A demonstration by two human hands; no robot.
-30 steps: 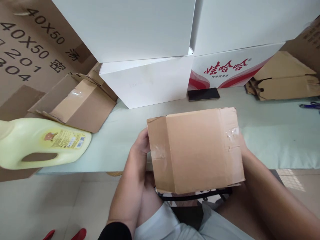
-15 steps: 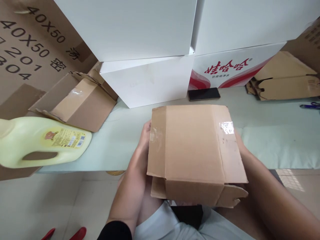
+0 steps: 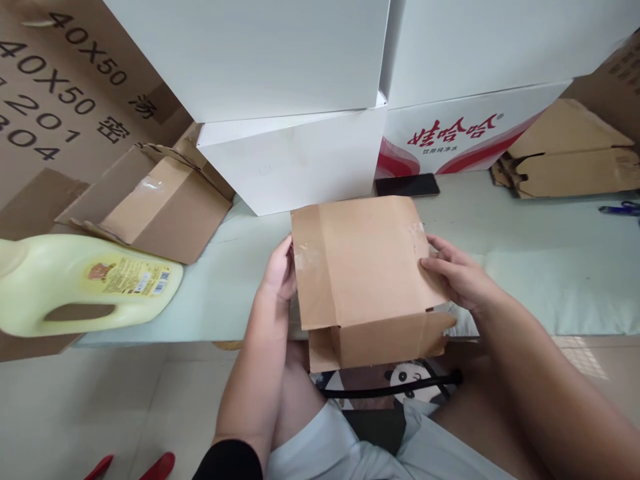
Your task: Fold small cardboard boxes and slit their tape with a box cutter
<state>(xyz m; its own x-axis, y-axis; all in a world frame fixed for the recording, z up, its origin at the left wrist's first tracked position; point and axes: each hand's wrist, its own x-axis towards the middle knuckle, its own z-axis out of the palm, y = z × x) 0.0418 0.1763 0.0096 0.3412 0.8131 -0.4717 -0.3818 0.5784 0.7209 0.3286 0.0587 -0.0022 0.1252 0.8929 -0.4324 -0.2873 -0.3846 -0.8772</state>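
I hold a small brown cardboard box with old tape marks at the near edge of the pale green table. My left hand grips its left side. My right hand rests on the box's right edge, fingers laid over the top face. The box's near flaps hang open toward me above my lap.
A pale yellow jug lies at the left. An open brown box sits behind it. Stacked white cartons and a red-printed carton stand at the back, with a black phone before them. Flattened cardboard lies at the right.
The box has been turned and tilted away from me, moving onto the table edge. My right hand came from behind the box onto its right top edge.
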